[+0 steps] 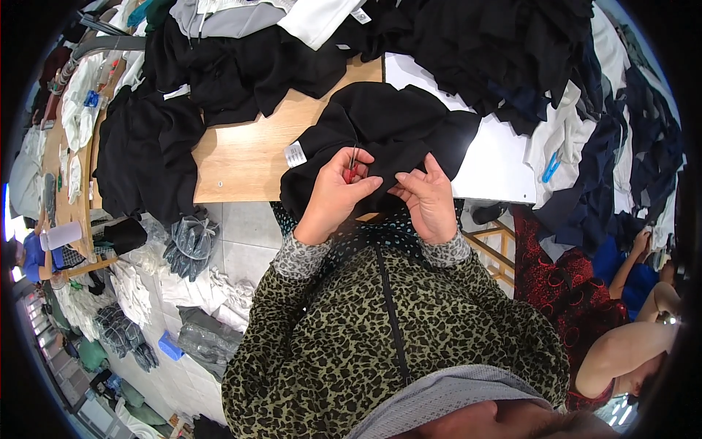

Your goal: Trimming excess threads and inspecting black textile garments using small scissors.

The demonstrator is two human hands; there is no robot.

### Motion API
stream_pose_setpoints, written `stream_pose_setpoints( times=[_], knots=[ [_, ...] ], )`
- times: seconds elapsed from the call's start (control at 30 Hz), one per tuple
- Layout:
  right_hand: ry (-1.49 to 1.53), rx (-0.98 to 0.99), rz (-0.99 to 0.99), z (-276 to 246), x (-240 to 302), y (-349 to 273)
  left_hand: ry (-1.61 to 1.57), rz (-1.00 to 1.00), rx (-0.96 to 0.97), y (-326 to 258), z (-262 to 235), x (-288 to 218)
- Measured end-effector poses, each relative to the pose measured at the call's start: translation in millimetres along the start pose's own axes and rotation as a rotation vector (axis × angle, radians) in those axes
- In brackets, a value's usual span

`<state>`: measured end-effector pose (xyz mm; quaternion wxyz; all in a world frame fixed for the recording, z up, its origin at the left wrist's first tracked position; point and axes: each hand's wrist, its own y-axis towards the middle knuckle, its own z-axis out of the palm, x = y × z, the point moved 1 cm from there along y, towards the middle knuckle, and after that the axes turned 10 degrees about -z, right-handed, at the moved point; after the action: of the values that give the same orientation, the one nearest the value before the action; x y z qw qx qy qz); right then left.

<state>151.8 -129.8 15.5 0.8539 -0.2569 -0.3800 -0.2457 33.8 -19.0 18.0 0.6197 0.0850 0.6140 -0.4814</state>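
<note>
A black garment [398,110] with a white label [295,154] at its left lies bunched at the near edge of the table, partly hanging over it. My left hand [333,196] is curled round small red-handled thread snips [350,173], their thin blades pointing away from me. That hand's thumb and fingertips rest against the cloth. To its right, my right hand [430,203] is closed at the fingertips on a bit of the same black fabric, with one finger raised. The exact spot pinched is too small to make out.
Heaps of black garments [504,44] cover the far side of the wood and white table [245,157]. Blue snips [550,167] lie on white cloth at the right. Another person in a red-patterned garment [559,293] is close on my right. Bagged bundles [191,245] lie on the floor at left.
</note>
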Motion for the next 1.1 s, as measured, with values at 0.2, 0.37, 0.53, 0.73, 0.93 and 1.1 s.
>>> stream_pose_setpoints(
  times=[0.2, 0.37, 0.53, 0.73, 0.93, 1.1],
  knots=[
    [0.005, -0.010, 0.001, -0.4, 0.4, -1.5, -0.014, 0.001, 0.008, -0.2, -1.2, -1.3],
    [0.011, 0.008, 0.002, 2.5, 2.8, 0.1, -0.027, -0.026, 0.007, 0.2, -3.5, -1.9],
    [0.008, -0.010, -0.021, 1.0, 0.7, 2.2, 0.264, 0.317, -0.188, 0.2, -2.7, 1.3],
    [-0.030, 0.015, -0.048, 0.3, 0.3, 0.1, 0.587, 0.690, -0.239, -5.3, 14.6, -1.4],
    [-0.035, 0.027, -0.033, 0.3, 0.5, -1.4, 0.721, 0.775, -0.349, 5.0, 15.0, 3.4],
    [0.008, -0.022, 0.016, 2.1, 2.2, -1.3, 0.017, 0.147, -0.034, 8.0, 3.1, 2.8]
  ],
)
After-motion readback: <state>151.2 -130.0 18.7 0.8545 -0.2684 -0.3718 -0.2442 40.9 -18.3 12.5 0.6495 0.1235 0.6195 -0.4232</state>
